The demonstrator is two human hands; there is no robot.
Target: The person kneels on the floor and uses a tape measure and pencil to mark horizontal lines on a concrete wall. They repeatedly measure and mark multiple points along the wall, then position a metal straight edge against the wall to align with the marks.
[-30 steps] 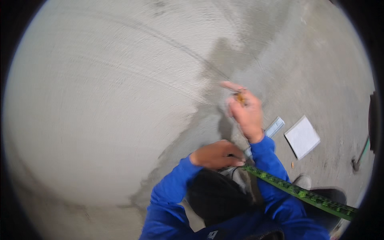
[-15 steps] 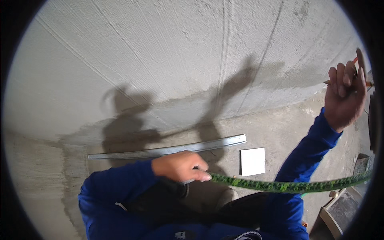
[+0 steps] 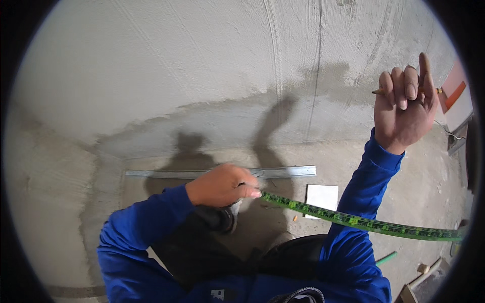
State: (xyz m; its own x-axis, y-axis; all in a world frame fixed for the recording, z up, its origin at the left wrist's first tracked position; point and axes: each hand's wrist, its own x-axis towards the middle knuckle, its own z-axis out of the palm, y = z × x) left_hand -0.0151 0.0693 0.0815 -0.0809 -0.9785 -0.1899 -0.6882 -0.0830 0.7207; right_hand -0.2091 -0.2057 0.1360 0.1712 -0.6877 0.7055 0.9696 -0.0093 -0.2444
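Observation:
My left hand [image 3: 220, 186] pinches the near end of a green tape measure blade [image 3: 348, 219] with dark markings, thumb on top. The blade sags and runs right across my right forearm to the picture's edge; its case does not show. Up by the wall, my right hand [image 3: 406, 118] is raised with its palm toward me. Its index finger points up while the other fingers curl around a pencil [image 3: 378, 92]. The sharpened tip sticks out to the left and the other end shows at the right.
A pale plastered wall [image 3: 202, 60] rises in front, darker and damp-looking low down. Along its foot lies a long metal profile [image 3: 290, 172]. A square white tile [image 3: 323, 194] is on the floor beside it. A green stick [image 3: 386, 258] and a wood-edged board [image 3: 424, 279] lie lower right.
The view has shifted right. My right hand appears further left and slightly higher, showing the pencil more fully. The blade now slopes down to the right, still pinched in my left hand.

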